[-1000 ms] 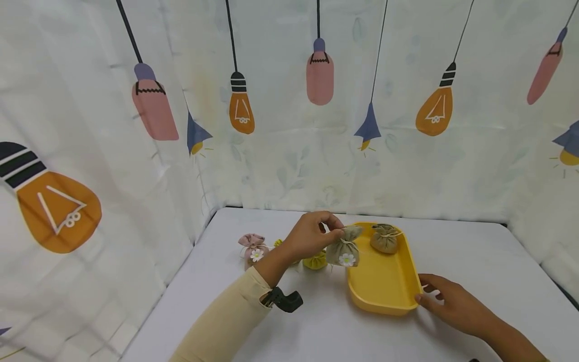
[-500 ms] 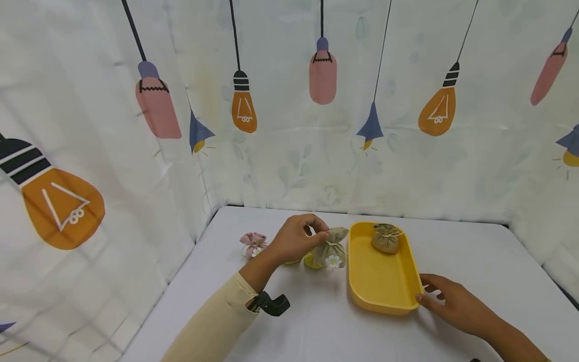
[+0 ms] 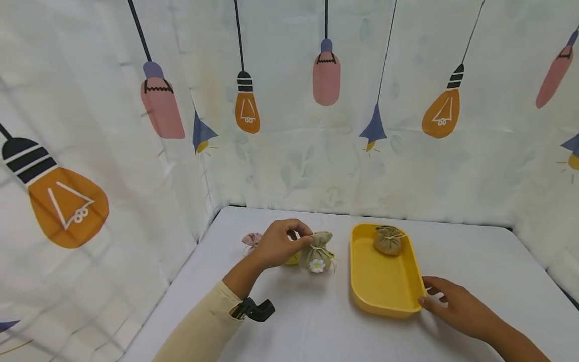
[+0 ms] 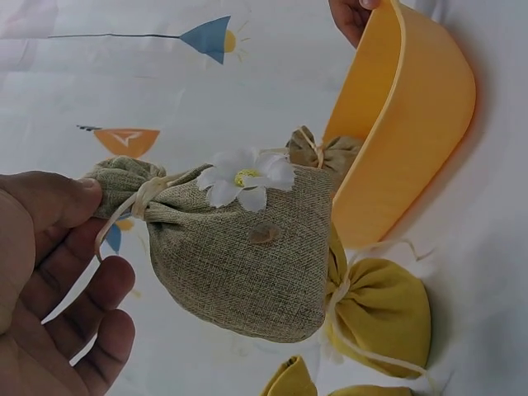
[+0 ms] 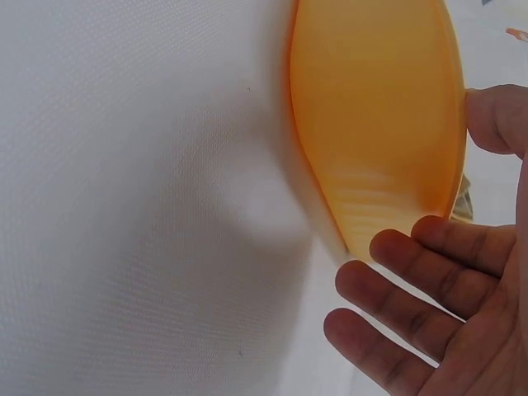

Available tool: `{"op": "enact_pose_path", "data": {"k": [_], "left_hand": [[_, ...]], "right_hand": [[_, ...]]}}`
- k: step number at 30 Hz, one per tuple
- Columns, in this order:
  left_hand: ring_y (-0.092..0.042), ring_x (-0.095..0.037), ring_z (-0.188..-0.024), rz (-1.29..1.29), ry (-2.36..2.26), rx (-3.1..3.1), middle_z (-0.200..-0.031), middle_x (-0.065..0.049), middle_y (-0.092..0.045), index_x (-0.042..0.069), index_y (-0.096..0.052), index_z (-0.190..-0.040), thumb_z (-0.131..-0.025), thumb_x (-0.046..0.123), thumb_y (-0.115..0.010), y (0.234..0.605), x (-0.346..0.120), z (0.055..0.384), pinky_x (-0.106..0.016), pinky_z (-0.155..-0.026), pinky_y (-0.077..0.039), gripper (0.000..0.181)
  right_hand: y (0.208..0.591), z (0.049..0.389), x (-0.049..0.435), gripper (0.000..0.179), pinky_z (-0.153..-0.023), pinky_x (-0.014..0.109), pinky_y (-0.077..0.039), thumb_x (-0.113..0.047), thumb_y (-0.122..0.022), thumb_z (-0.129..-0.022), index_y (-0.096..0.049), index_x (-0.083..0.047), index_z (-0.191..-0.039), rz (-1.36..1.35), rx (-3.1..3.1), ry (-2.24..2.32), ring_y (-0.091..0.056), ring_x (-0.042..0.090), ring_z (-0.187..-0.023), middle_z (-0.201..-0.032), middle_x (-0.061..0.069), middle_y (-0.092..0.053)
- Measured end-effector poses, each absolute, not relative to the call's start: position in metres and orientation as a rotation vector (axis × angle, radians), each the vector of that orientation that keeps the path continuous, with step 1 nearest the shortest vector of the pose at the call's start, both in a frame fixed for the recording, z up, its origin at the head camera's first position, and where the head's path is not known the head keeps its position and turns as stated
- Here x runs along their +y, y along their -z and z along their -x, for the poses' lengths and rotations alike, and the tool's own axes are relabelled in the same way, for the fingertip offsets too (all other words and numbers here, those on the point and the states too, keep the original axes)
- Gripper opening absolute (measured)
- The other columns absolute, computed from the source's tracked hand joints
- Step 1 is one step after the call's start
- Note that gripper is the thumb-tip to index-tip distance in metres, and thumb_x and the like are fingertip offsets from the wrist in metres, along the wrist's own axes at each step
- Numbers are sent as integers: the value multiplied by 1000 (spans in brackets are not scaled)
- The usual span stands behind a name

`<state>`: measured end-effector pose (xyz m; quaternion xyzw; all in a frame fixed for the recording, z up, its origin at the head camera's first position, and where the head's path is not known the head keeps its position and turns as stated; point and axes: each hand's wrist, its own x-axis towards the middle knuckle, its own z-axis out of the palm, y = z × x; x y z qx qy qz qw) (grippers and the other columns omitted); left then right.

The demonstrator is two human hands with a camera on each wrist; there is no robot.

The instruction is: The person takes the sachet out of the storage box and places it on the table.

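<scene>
My left hand (image 3: pixel 285 246) pinches the gathered neck of a grey-green drawstring pouch (image 4: pixel 239 256) between thumb and fingertips. A white flower with a yellow centre decorates the pouch, which hangs left of the yellow tray (image 3: pixel 384 286). Behind it in the left wrist view sits a mustard-yellow pouch (image 4: pixel 384 318), its string loose. At the tray's right side, my right hand (image 3: pixel 457 306) has its thumb tip at the rim and its fingers loosely extended by the outer wall (image 5: pixel 379 107). Inside the tray's far end lies a brownish pouch (image 3: pixel 388 241).
A pink pouch (image 3: pixel 251 240) stands on the white table (image 3: pixel 316 327), partly behind the left hand. Another bit of mustard-yellow fabric (image 4: pixel 293 379) shows low in the left wrist view. A curtain (image 3: pixel 280 171) printed with lamps encloses the far and left sides.
My left hand has carried the grey-green pouch leftward, away from the tray and in front of the yellow pouches. My right hand and the tray have stayed in place.
</scene>
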<state>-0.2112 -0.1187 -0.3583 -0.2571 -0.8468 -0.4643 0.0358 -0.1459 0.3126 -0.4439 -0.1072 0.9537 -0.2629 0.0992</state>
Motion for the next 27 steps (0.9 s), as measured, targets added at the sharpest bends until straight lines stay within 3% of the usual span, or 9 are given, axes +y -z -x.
{"op": "enact_pose_path", "data": {"k": [14, 27], "left_hand": [[-59, -20, -90, 680, 1404, -2692, -91, 10, -68, 23, -75, -97, -94, 25, -77, 362, -141, 201, -42, -80, -46, 4], [-59, -22, -88, 656, 1389, -2699, -90, 10, -69, 18, -75, -98, -93, 25, -79, 377, -158, 199, -37, -73, -50, 9]], "right_hand": [[448, 144, 317, 73, -83, 45, -57, -53, -69, -95, -55, 3, -140, 344, 2838, 782, -63, 27, -107, -131, 15, -63], [446, 147, 315, 74, -84, 47, -57, -52, -69, -95, -54, 3, -140, 327, 2821, 785, -64, 27, -106, -130, 14, -63]]}}
